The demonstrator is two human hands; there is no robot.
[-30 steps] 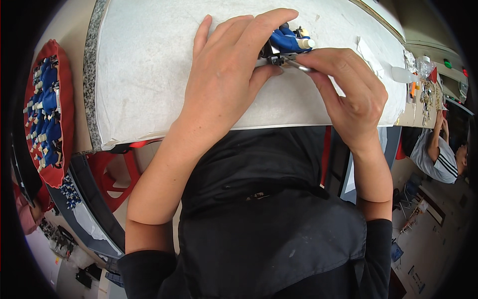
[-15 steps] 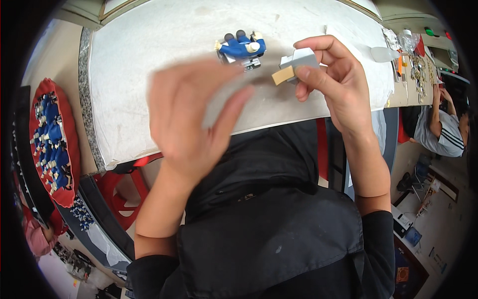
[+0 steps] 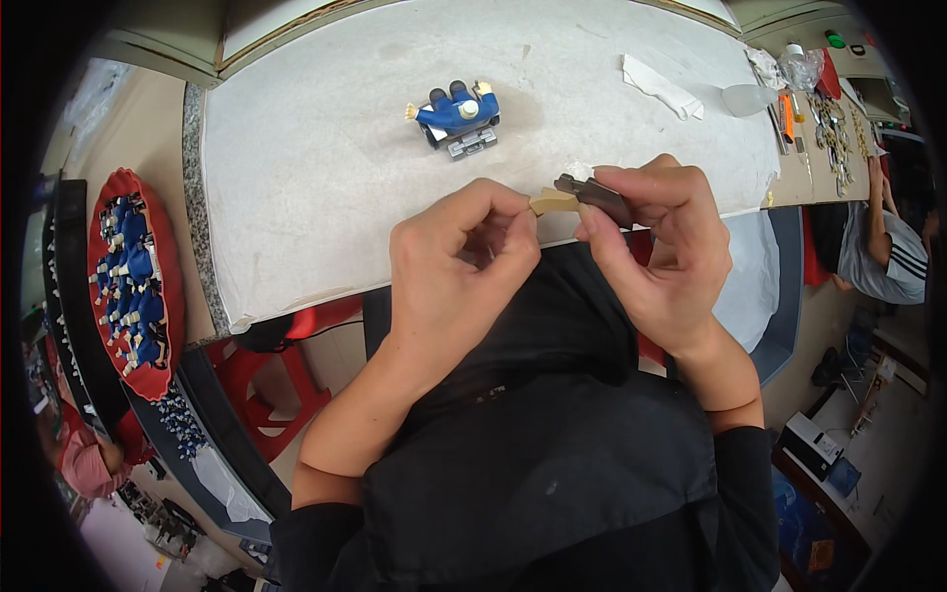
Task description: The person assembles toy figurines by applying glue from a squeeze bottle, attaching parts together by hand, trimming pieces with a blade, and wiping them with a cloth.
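I see my left hand pinching a tan strip, my right hand the dark piece it meets, a seemingly assembled blue figurine beyond them.

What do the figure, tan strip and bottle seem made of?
Figure: probably plastic or resin, smooth; evenly coloured, rounded limbs suggest moulding. Tan strip: perhaps paper or tape, matte; flat and thin, too small to be sure. Bottle: likely plastic, smooth; milky, translucent wall.
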